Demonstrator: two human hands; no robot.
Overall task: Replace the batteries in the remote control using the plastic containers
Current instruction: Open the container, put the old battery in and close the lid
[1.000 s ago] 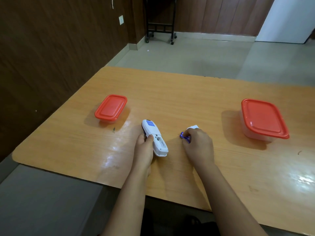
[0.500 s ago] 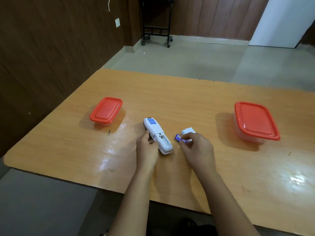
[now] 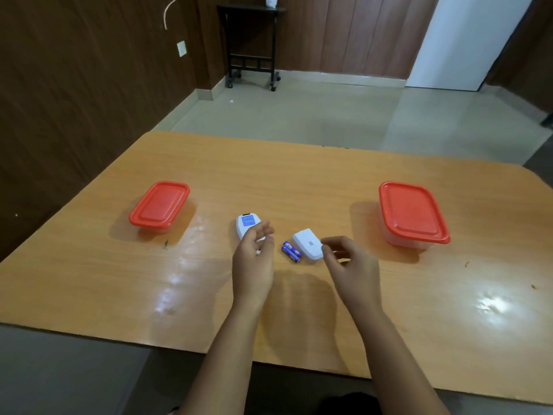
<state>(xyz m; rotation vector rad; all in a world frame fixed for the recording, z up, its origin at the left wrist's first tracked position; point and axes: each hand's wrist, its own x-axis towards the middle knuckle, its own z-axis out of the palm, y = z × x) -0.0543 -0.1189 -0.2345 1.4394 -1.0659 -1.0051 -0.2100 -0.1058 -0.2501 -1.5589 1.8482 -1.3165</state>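
Observation:
A white remote control (image 3: pixel 246 225) lies on the wooden table (image 3: pixel 299 181), its near end hidden behind my left hand (image 3: pixel 254 259). My left hand hovers over it with fingers apart and holds nothing. Two blue batteries (image 3: pixel 291 251) lie side by side just right of that hand. Beside them rests the white battery cover (image 3: pixel 308 248). My right hand (image 3: pixel 350 268) hovers next to the cover, fingers loosely curled and empty. A small container with a red lid (image 3: pixel 160 205) stands at the left. A larger container with a red lid (image 3: pixel 411 215) stands at the right.
Dark wood panelling runs along the left and back walls. A black wheeled stand (image 3: pixel 253 46) stands on the floor beyond the table, near a white door (image 3: pixel 460 40). The table's near edge (image 3: pixel 119 335) is close to my body.
Both hands have lifted off the table. My left hand let go of the remote. My right hand released the batteries, which now lie beside the uncovered battery cover. The view tilted up.

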